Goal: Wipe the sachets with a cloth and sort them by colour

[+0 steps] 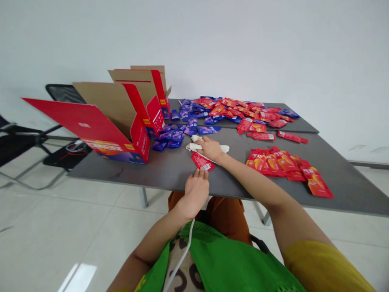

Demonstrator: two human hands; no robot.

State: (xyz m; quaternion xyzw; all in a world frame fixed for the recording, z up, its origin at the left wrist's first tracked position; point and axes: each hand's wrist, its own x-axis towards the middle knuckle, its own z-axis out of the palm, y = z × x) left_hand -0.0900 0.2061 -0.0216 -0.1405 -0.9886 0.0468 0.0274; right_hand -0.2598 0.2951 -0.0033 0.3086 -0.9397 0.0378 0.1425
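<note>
A red pouch [203, 162] lies flat on the grey table in front of me, its printed side with a barcode up. My left hand [197, 190] rests at its near end, fingers stretched out flat and touching its edge. On the pouch's far end sits a folded white cloth [224, 149], and my right hand [210, 148] grips and presses it down. The cloth hides that far end. Right of my right forearm, several red pouches [273, 162] lie overlapped in a row.
Open red cartons [121, 140] stand along the table's left side. Purple pouches [170, 136] lie beside them. A mixed heap of red and purple pouches [231, 107] spreads across the back of the table [170, 174]. A black chair [65, 93] stands at the left.
</note>
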